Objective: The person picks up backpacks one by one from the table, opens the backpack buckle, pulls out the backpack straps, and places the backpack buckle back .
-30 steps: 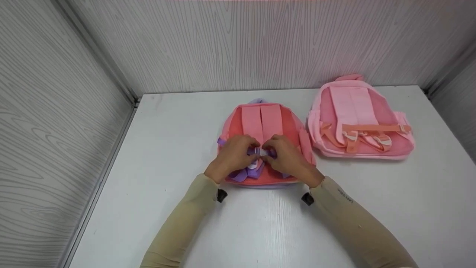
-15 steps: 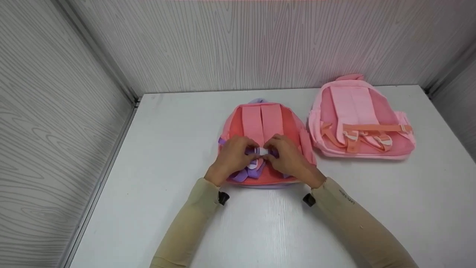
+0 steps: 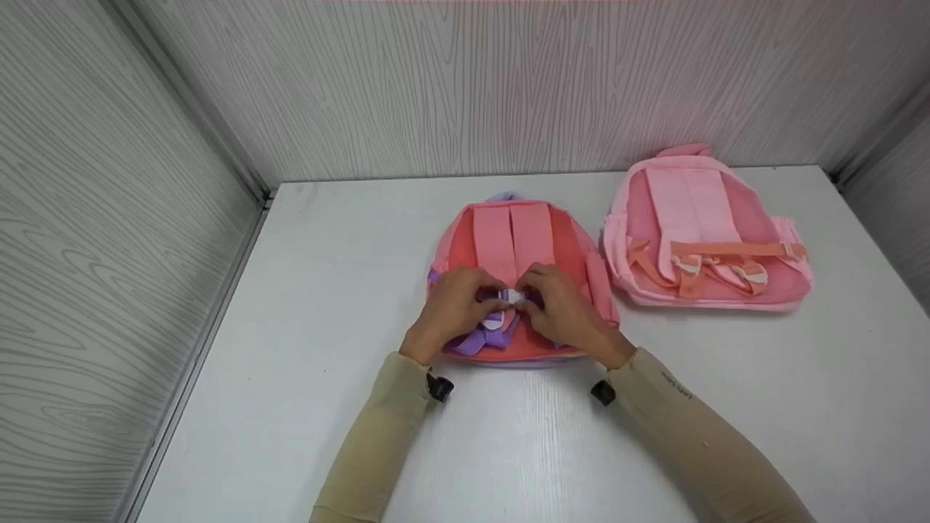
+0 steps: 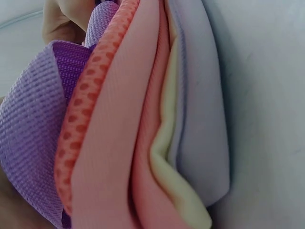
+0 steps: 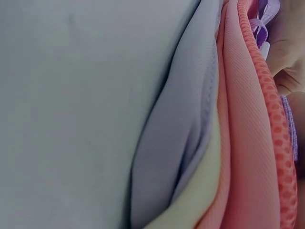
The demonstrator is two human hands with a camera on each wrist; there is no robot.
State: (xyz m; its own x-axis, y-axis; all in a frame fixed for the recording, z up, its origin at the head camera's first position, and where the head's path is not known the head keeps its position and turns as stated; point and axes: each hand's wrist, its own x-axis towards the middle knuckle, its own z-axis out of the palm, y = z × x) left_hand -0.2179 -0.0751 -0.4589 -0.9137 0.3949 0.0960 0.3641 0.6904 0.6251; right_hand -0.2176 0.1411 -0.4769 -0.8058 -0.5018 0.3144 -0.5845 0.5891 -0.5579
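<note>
Wood-grained grey panels point(image 3: 465, 87) enclose a smooth white desk point(image 3: 327, 254), whose near edge falls outside the head view. On the desk, right of the other bag, lies a pale pink backpack point(image 3: 697, 211), straps upward, with flat orange webbing point(image 3: 734, 249) and whitish buckles across its lower back. Just beside it, near the desk's middle, a coral backpack point(image 3: 523, 338) lies back panel up, rounded at the top; whether the two bags touch is hard to make out. Seen edge-on in the wrist views, it shows a perforated mesh rim point(image 4: 78, 129), ribbed salmon cloth, a cream fold point(image 4: 174, 186) and a smooth lilac-grey layer point(image 4: 202, 105) against the desk. Two flat padded shoulder straps point(image 3: 494, 232) run side by side down its back, their lower parts concealed by the hands. Beige sleeves point(image 3: 385, 428) are cropped by the lower frame edge; lettering on the right one is too small to read. The left hand point(image 3: 458, 305) and right hand point(image 3: 565, 305), both only partly shown in the wrist views, pinch opposite ends of a white buckle point(image 3: 513, 296) between thumb and fingers. Fingertips cover its ends, so whether its halves are joined cannot be told. Coarsely woven purple webbing point(image 4: 31, 109) loops below the left hand, beside a small white adjuster point(image 3: 492, 322).
</note>
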